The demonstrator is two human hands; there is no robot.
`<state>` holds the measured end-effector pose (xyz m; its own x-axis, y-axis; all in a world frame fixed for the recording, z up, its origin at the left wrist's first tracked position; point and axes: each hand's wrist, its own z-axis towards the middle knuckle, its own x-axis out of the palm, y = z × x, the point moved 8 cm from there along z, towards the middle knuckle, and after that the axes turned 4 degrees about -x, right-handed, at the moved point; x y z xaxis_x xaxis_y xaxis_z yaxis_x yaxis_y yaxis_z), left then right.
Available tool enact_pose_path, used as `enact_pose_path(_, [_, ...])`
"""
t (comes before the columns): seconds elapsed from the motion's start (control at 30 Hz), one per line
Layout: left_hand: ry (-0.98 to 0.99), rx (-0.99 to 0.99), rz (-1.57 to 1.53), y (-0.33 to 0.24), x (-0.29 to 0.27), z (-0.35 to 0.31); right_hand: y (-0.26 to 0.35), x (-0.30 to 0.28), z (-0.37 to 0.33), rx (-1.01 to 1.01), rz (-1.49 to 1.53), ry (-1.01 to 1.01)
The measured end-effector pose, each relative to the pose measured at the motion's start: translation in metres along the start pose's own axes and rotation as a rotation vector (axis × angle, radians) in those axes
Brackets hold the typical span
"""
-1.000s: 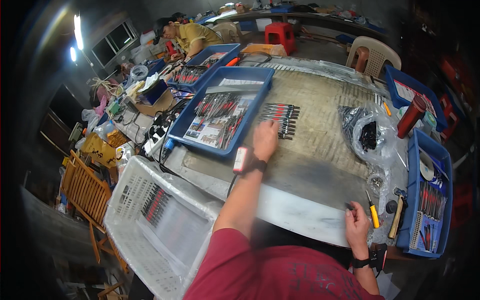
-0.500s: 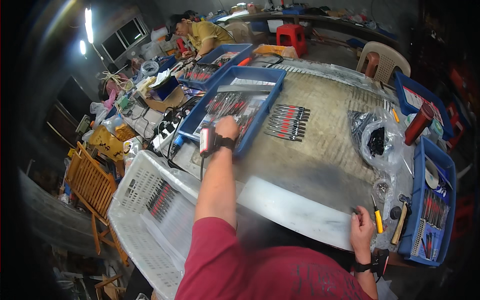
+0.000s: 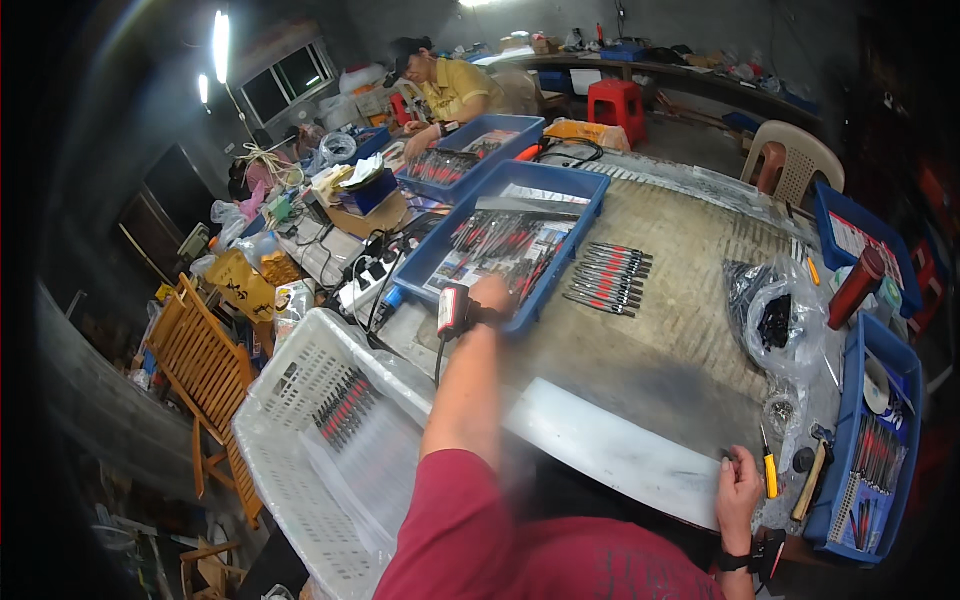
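Note:
My left hand (image 3: 490,293) is blurred at the near end of a blue tray (image 3: 595,195), above slim red-and-black pen-like pieces (image 3: 500,240). Its fingers are hidden behind the wrist and the device strapped there. At the front edge of the table, my right hand (image 3: 738,490) is closed, its thumb and finger pinched round a small dark thing too small to make out. It rests by the right end of a white sheet (image 3: 610,450). A neat row of similar pen-like pieces (image 3: 610,278) lies on the table, right of the tray.
A white plastic basket (image 3: 290,400) holding more pieces stands at the lower left. Right of my right hand lie a yellow-handled screwdriver (image 3: 770,475) and a wooden-handled hammer (image 3: 812,485), beside another blue tray (image 3: 850,540). A co-worker in yellow (image 3: 460,90) sits at the far tray.
The whole view has shifted, so the table appears farther right and lower. My left hand has drawn back slightly toward the tray's near end. My right hand stays by the sheet's end.

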<state>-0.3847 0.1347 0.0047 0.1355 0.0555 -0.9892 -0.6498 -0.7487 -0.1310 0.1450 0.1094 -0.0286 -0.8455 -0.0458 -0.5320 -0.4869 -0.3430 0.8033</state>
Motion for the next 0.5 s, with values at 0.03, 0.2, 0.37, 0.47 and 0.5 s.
enact_pose_path(0.03, [-0.021,0.008,-0.007,-0.001,-0.003,-0.003,0.001,0.000,0.000,-0.015,0.017,0.003])
enact_pose_path(0.2, [-0.092,0.010,-0.054,-0.008,-0.016,-0.012,-0.004,-0.002,-0.002,0.026,0.031,0.001])
enact_pose_path(0.37, [-0.280,0.088,-0.176,-0.032,-0.051,-0.014,0.000,-0.003,-0.001,-0.037,0.016,0.002])
enact_pose_path(0.47, [-0.336,0.275,-0.306,-0.078,-0.069,-0.021,-0.001,-0.002,0.000,-0.073,0.040,-0.004])
enact_pose_path(0.5, [-0.323,0.388,-0.352,-0.099,-0.071,-0.029,-0.003,-0.003,0.000,-0.062,0.051,-0.012])
